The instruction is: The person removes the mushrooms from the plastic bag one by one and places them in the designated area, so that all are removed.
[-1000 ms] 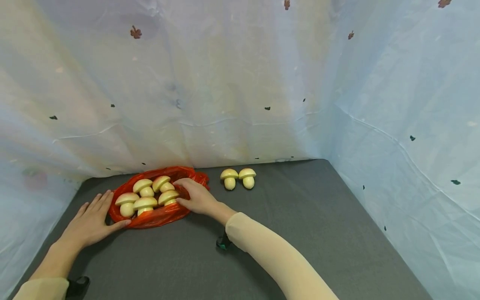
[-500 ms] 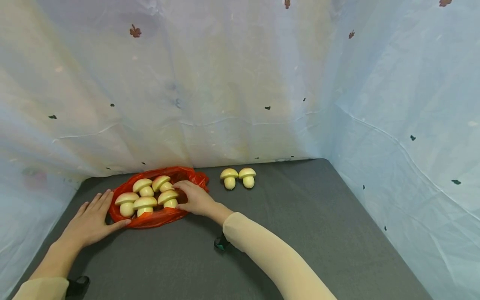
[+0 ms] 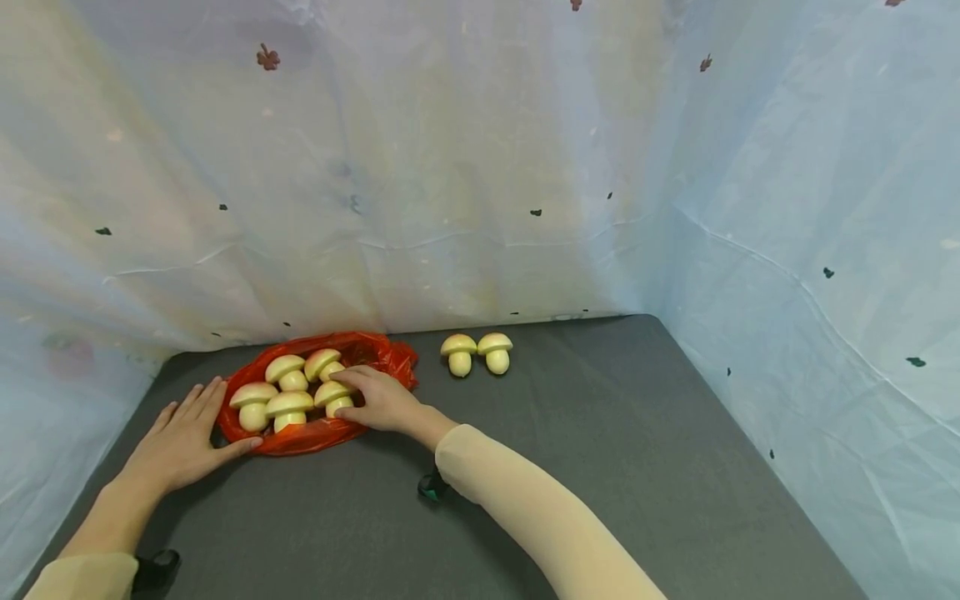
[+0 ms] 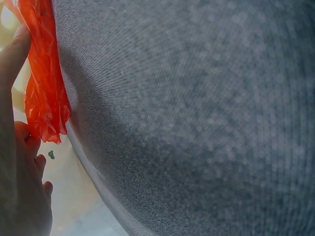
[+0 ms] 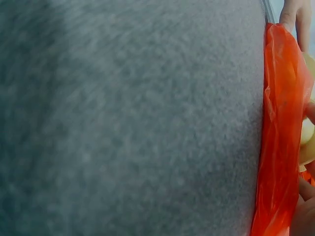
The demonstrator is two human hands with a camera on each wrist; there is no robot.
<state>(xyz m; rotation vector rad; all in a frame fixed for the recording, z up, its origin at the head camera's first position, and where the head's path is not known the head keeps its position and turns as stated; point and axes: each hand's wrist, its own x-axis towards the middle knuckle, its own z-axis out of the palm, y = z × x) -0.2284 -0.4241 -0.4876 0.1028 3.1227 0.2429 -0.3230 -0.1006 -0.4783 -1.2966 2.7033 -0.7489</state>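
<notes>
A red plastic bag [image 3: 300, 446] lies spread wide at the left of the dark table, with several mushrooms inside that have pale stems and yellow caps with a reddish tinge. My left hand [image 3: 176, 442] rests with straight fingers against the bag's left end, its thumb on the front rim. Reaching into the right part of the bag, my right hand [image 3: 382, 400] holds the front right mushroom [image 3: 332, 398] between thumb and fingers. In the right wrist view, the bag's side [image 5: 280, 132] hides much of that grip.
Two more mushrooms, a left one [image 3: 459, 354] and a right one [image 3: 496, 352], lie side by side on the grey tabletop [image 3: 600, 433], right of the bag. A pale patterned curtain [image 3: 450, 167] hangs behind the table and along its sides.
My right hand has moved slightly left and drawn its fingers farther over the front right mushroom, which has shifted a little left. The left hand stays in place.
</notes>
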